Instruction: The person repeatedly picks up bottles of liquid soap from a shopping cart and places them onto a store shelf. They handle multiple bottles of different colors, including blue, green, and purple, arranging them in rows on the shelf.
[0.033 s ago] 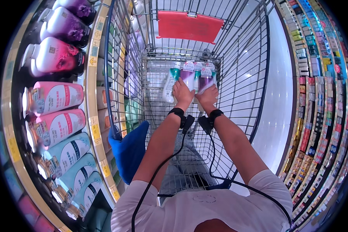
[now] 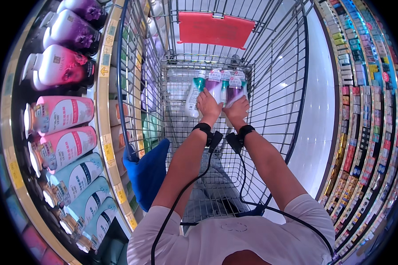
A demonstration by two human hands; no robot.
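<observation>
Both my arms reach down into a wire shopping cart (image 2: 278, 88). Several bottles lie side by side on its floor. My left hand (image 2: 208, 105) grips a purple bottle (image 2: 214, 84) with a white top. Just left of it lies a white bottle with a teal cap (image 2: 194, 95). My right hand (image 2: 237, 110) grips another purple bottle (image 2: 235, 88), and a teal bottle (image 2: 224, 86) shows between the two. The hands almost touch each other. Each wrist wears a black band with a cable running back to my body.
A red flap (image 2: 214, 28) hangs at the cart's far end. A blue cloth piece (image 2: 148, 172) sits at the cart's left side. Left shelves (image 2: 105, 132) hold pink, teal and purple bottles. Right shelves (image 2: 367, 132) carry small packages across a white floor (image 2: 318, 132).
</observation>
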